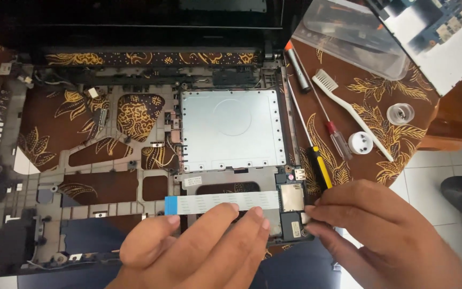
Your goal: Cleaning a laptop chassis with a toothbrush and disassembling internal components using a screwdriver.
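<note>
A stripped laptop bottom case (38, 182) lies open on a brown patterned cloth. My left hand (199, 249) rests at its front edge, fingertips pressing on a flat white ribbon cable (220, 202) with a blue end. My right hand (386, 235) pinches the right edge of a small circuit board (291, 199) in the case's front right corner. A silver metal plate (233, 128) fills the bay behind the board.
To the right lie a yellow-handled screwdriver (319, 166), a red-tipped screwdriver (338, 140), a grey tool (298, 69), a white toothbrush (348, 109), two small round white caps (360, 143), a clear plastic tray (354, 35) and another circuit board (445, 27).
</note>
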